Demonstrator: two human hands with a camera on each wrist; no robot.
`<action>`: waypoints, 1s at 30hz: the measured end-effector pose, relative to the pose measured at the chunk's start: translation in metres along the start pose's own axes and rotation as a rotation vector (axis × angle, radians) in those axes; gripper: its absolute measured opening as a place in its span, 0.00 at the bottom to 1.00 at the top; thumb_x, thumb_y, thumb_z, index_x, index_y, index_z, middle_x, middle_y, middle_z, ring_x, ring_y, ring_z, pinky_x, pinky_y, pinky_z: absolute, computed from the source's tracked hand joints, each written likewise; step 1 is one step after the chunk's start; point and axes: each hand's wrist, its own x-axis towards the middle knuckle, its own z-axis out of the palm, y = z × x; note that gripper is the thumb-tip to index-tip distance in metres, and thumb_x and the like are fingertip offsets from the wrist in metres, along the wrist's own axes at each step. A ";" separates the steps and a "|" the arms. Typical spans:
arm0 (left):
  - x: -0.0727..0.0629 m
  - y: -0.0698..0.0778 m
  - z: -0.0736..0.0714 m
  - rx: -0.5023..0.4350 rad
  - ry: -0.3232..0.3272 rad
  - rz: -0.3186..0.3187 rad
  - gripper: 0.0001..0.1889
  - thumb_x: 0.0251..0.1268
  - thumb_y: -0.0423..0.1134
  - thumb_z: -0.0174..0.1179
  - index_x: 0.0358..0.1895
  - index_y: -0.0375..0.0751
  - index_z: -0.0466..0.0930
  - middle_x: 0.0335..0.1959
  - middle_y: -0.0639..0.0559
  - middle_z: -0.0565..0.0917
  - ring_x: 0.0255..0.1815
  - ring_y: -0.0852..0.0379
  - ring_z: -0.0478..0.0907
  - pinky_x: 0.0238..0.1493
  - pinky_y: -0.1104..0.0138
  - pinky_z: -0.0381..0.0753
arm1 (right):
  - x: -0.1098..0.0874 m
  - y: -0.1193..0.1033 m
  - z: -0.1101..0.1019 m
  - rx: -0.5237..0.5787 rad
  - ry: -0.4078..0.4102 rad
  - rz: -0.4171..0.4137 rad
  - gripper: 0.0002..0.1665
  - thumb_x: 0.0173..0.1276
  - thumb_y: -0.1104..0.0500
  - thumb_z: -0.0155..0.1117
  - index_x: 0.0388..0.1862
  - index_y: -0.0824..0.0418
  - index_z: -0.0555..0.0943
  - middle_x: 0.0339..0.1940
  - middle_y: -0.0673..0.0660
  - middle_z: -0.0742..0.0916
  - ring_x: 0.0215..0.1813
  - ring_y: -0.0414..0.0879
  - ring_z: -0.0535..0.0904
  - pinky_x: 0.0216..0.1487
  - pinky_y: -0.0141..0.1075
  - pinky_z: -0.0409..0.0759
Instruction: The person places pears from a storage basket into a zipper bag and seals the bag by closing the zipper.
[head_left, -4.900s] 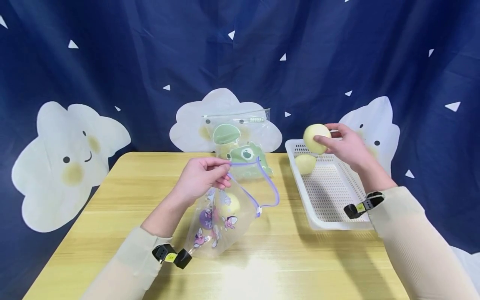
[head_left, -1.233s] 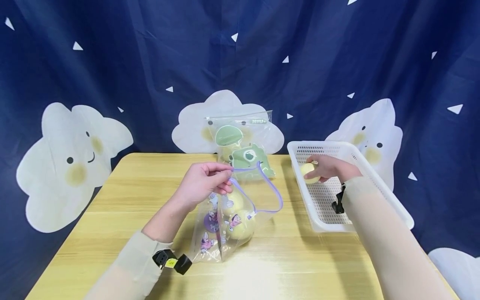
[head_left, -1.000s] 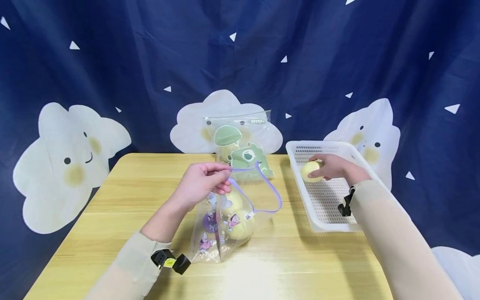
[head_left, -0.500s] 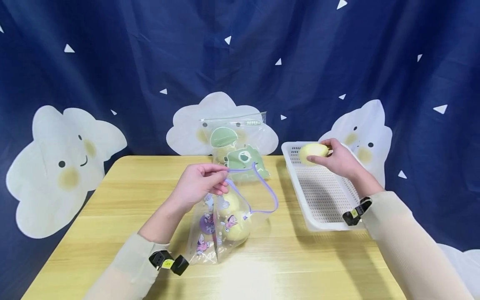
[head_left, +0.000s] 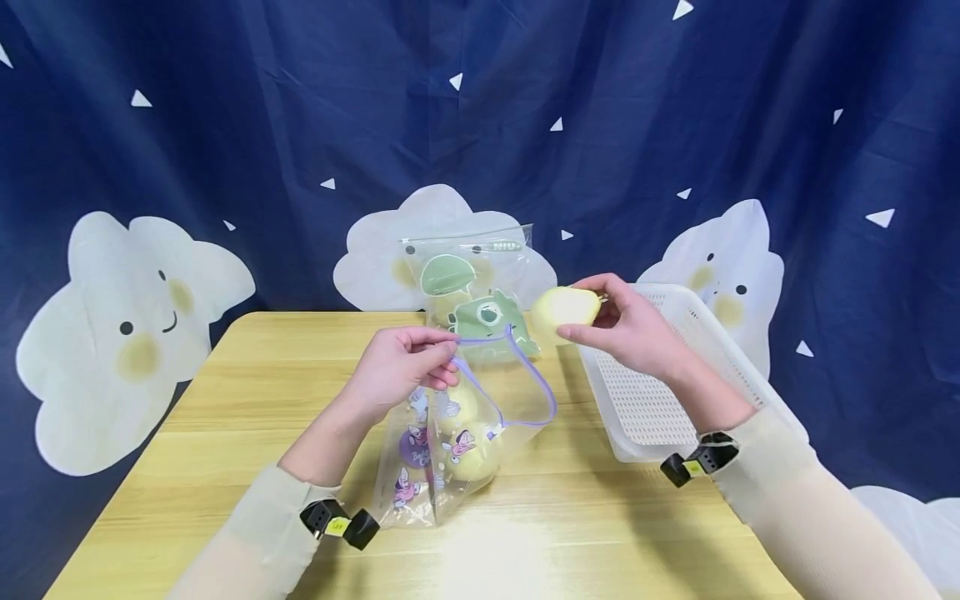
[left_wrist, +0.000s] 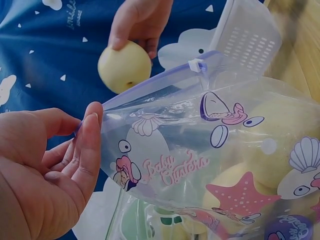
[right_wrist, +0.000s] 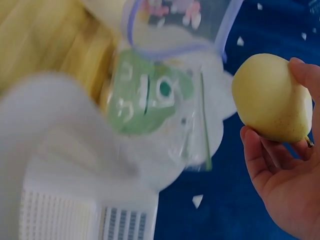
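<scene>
A pale yellow pear (right_wrist: pixel 270 95) with a short stem is held by my right hand (head_left: pixel 633 329), thumb on one side and fingers on the other. It is in the air between the basket and the bag. My left hand (head_left: pixel 401 367) pinches the purple zip rim of a clear printed bag (head_left: pixel 465 462), whose mouth gapes toward the right. Inside that bag sit pale yellow fruits (head_left: pixel 476 454), seen through the plastic. In the left wrist view the zip slider (left_wrist: pixel 196 65) shows on the rim, and the pear hangs beyond it.
A white perforated basket (head_left: pixel 652 400) stands on the right of the wooden table (head_left: pixel 300 350). Behind the printed bag stands another clear bag with green print (head_left: pixel 487 312). A dark blue curtain (head_left: pixel 375 100) with clouds forms the back.
A pear went into the printed bag earlier. My right hand then took another pear from the basket, lifted it and carried it left toward the bag. The left hand stays on the rim.
</scene>
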 end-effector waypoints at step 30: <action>-0.001 0.001 0.002 -0.018 -0.004 0.011 0.18 0.79 0.32 0.64 0.63 0.21 0.83 0.34 0.48 0.93 0.31 0.62 0.91 0.39 0.68 0.95 | -0.018 -0.012 0.071 -0.211 -0.226 -0.355 0.37 0.54 0.65 0.90 0.63 0.58 0.84 0.60 0.56 0.87 0.55 0.47 0.83 0.56 0.44 0.91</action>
